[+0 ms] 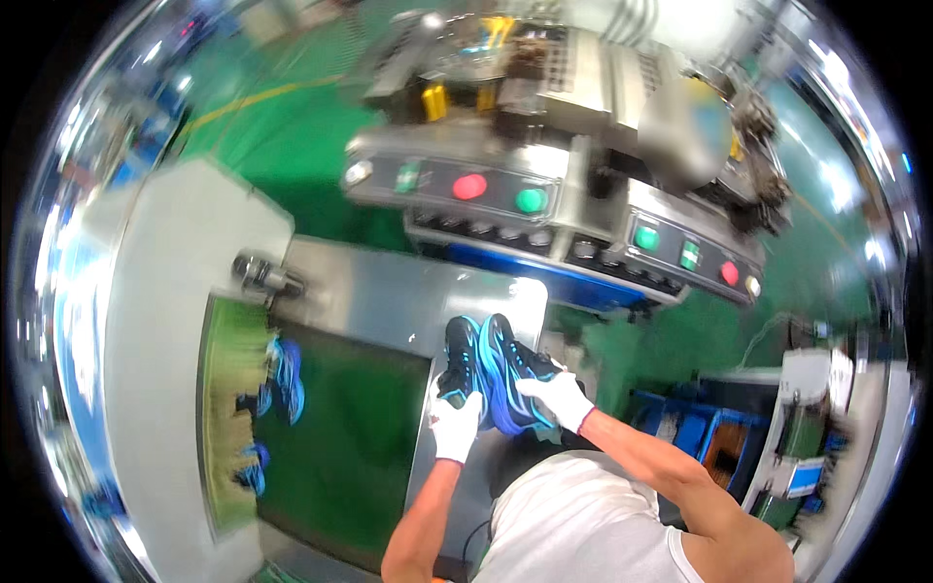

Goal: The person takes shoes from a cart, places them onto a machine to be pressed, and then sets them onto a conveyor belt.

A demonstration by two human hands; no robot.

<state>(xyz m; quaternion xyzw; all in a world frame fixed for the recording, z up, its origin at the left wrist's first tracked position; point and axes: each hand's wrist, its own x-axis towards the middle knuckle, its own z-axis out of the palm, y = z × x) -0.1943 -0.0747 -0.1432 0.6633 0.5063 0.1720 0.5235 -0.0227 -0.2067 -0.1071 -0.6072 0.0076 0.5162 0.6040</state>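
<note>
Green floor (272,146) around metal table (389,291) | grey machine (544,158), motion-blurred, beyond table | left shoe (461,356), right shoe (513,361), black-blue, side by side over table's right side | white-gloved left hand (457,427), right hand (562,397): each pinching its shoe's rear

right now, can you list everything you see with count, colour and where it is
Held sneakers: two, black and blue, side by side in the hands
Other sneakers: count blurred, blue and black, left
Belt-like surface: one, dark green, lower left of centre
Metal table: one, silver, centre
Housing: one, white, far left
Machine: one, mostly grey, top
Control panels: two, dark with silver frames, machine's front
Round buttons: two red, two green, on the panels
Bins: count unclear, blue, lower right
Floor: one, green, around
Left hand: one, white glove, left sneaker
Right hand: one, white glove, right sneaker
</note>
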